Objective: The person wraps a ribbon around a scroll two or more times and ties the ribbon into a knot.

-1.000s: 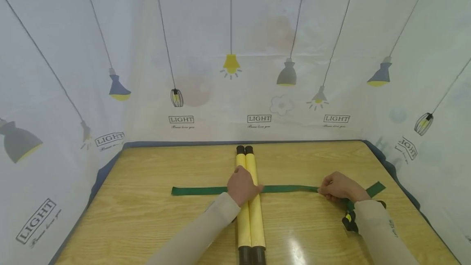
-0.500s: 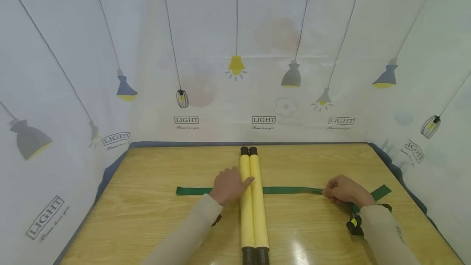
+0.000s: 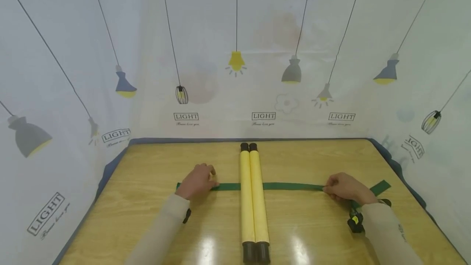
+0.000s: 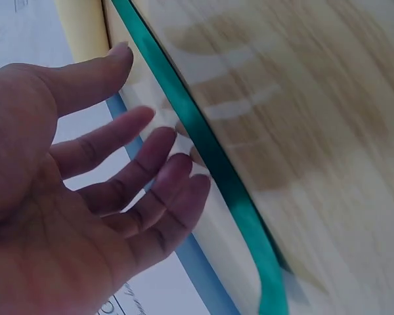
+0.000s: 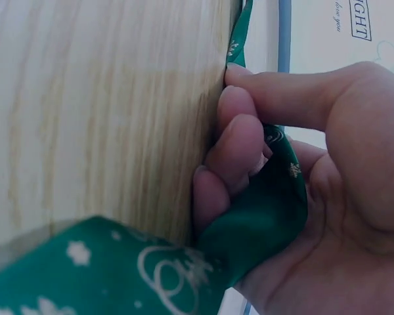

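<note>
Two yellow tubes (image 3: 250, 199) with dark end caps lie side by side, pointing away from me, in the head view. Crosswise beneath them runs a green ribbon (image 3: 288, 186). My right hand (image 3: 346, 188) pinches the ribbon between thumb and fingertips right of the tubes. In the right wrist view, the ribbon (image 5: 262, 223), printed with pale lettering and small flowers, passes through the curled fingers. Left of the tubes, my left hand (image 3: 198, 181) is over the ribbon's left stretch. The left wrist view shows its loosely bent fingers (image 4: 157, 141) beside the ribbon (image 4: 207, 141), holding nothing.
Partly behind the right sleeve lies a small black and yellow object (image 3: 355, 222), its kind unclear. The wooden table (image 3: 154, 162) has a blue-grey border at its back and sides. A white sheet (image 3: 213, 32) printed with lamps stands around it.
My left hand has let go of the tubes and moved left to the ribbon's left part. The right hand keeps its pinch on the ribbon. The head view has shifted slightly.
</note>
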The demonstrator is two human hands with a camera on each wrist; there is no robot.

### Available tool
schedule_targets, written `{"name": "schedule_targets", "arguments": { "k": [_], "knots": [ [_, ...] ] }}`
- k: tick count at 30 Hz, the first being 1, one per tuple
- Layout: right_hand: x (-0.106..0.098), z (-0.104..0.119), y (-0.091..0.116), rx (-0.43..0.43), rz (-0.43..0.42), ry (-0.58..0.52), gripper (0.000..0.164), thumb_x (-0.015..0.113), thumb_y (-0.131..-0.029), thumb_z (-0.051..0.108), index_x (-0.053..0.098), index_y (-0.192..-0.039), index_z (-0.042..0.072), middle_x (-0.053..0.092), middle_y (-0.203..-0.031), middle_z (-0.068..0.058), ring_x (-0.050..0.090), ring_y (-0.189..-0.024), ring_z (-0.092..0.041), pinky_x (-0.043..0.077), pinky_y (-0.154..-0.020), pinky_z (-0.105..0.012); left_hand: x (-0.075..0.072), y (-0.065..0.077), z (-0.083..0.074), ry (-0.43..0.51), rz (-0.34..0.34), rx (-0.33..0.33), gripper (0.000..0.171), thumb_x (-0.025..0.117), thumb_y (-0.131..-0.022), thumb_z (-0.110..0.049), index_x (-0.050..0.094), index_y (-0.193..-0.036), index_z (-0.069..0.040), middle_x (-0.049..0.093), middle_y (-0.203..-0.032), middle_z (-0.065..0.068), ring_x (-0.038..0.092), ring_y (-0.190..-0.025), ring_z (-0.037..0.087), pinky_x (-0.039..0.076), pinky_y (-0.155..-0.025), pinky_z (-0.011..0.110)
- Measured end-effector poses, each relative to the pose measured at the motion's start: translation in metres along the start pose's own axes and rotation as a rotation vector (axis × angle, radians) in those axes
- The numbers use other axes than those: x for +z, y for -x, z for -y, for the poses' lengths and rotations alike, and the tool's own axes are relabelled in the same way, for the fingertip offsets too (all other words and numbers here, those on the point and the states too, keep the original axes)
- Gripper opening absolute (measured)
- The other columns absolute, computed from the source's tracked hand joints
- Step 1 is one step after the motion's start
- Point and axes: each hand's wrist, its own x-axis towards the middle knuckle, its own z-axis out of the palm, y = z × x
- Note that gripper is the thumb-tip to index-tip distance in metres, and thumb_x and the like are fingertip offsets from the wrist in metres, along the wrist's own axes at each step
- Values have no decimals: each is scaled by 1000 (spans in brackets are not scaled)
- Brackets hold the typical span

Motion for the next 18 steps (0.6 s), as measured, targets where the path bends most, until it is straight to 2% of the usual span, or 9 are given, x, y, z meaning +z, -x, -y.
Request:
{"name": "schedule_targets", "arguments": {
  "k": [3, 7, 13, 18],
  "knots": [
    [-1, -2, -1, 11, 3, -3, 14, 66, -93, 17, 64, -91, 3, 61, -72, -4, 55, -61, -16, 47, -57, -31, -2, 1, 9, 37, 15, -7, 27, 72, -90, -24, 67, -107, -3, 62, -96, 8, 57, -85, 19, 51, -74, 37],
    [-2, 0, 1, 16, 9, -3, 18, 69, -89, 19, 65, -95, 2, 60, -74, -4, 54, -65, -17, 46, -58, -32, -1, 1, 17, 30, 30, -12, 15, 73, -89, -19, 67, -94, -7, 61, -87, 2, 56, -77, 16, 51, -69, 33],
    [-2, 5, 4, -14, -5, 52, 30, 64, -95, 35, 67, -90, 5, 60, -74, -3, 56, -65, -18, 47, -59, -33, 3, -2, 20, 20, 30, 29, 10, 73, -89, -14, 67, -83, -9, 64, -83, 0, 55, -71, 13, 50, -64, 29],
    [-2, 7, 7, -37, -28, 81, 13, 62, -94, 17, 67, -90, 5, 61, -71, -3, 55, -61, -17, 47, -56, -33, 4, 0, 21, 59, 14, 83, 14, 67, -92, -6, 60, -81, -11, 64, -83, -1, 53, -68, 12, 47, -60, 26]
  ]
}}
